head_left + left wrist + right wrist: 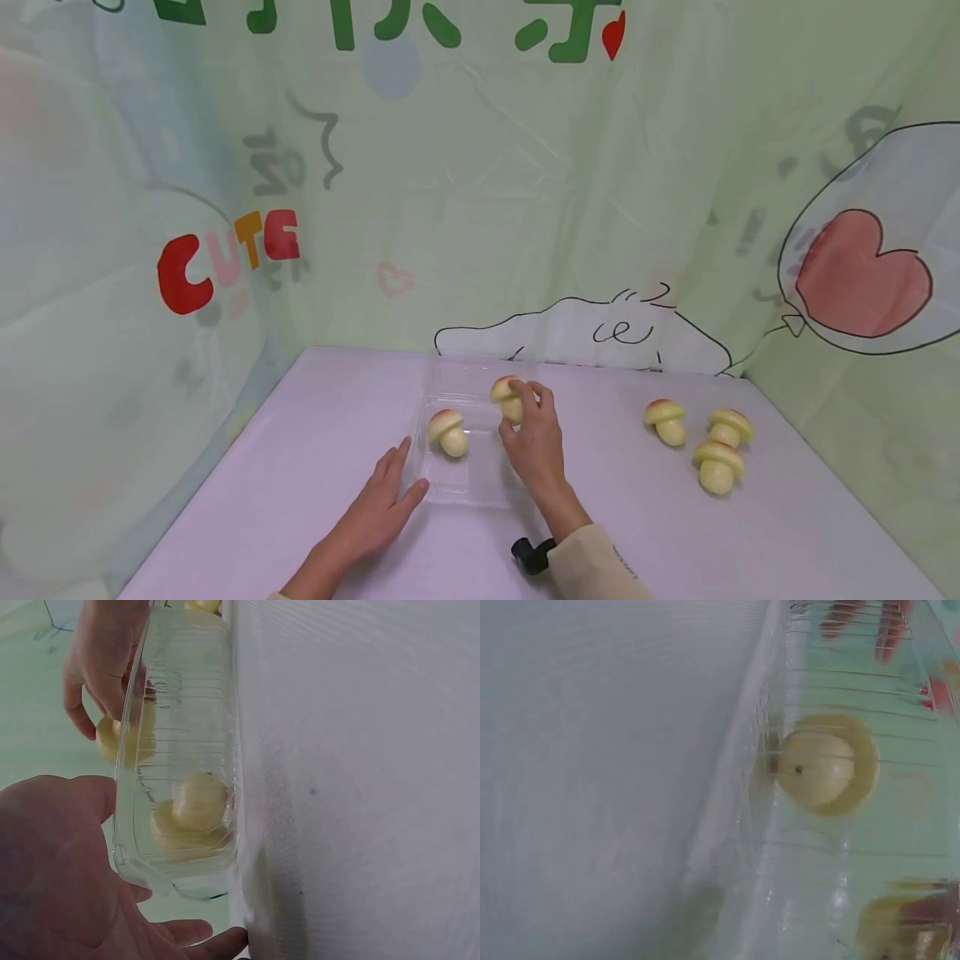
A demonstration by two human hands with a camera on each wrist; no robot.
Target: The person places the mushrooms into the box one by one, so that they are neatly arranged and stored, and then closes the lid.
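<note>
A clear plastic container (480, 490) lies open on the table, its lid folded back behind it. Inside, at its left, one toy mushroom (452, 437) with a pale stem and red-tinged yellow cap rests on its side. My right hand (538, 442) pinches a second mushroom (506, 398) between thumb and fingers, over the container's back right part. My left hand (375, 510) is beside the container's left wall with fingers extended. Through the clear wall, the left wrist view shows the resting mushroom (196, 806); the right wrist view shows that mushroom's stem end (817, 769).
To the right on the lilac table (615, 517) lie a single mushroom (666, 422) and two more close together, the front one (717, 467) overlapping the back one (729, 427). A black device (531, 556) sits at my right wrist. A printed curtain (487, 200) encloses the back and sides.
</note>
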